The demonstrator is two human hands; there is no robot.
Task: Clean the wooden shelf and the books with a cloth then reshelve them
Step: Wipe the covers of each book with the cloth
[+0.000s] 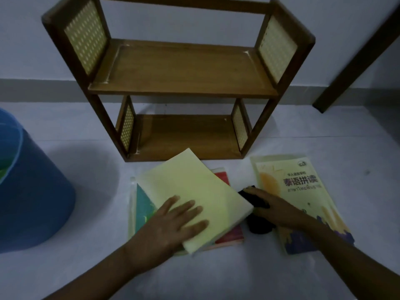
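Standing against the pale wall, a two-tier wooden shelf (179,76) with woven cane side panels, both boards bare. Lying on the light floor (324,135) just in front of its base, a small heap of books: a pale yellow book (190,187) on top and askew, over a red book (229,232) and a teal-covered book (142,204), the lower two mostly hidden. Pressing flat on the pale yellow cover near its lower edge, the left hand (173,224), fingers straight and spread, gripping nothing. Resting just right of the heap, the right hand (275,208), fingers extended over a dark cloth (258,226); whether curled into the fabric or merely laid on it, cannot tell. Bunched on the floor between the heap and a second yellow book (296,191), that cloth, touching the edge of each. Lying flat and apart from the heap, the second yellow book, printed with Chinese and Thai lettering, its lower part crossed by the right forearm. Crowding the left edge, a blue bucket (36,191), well apart from the books. Slanting across the upper right corner, a dark wooden post (355,61).
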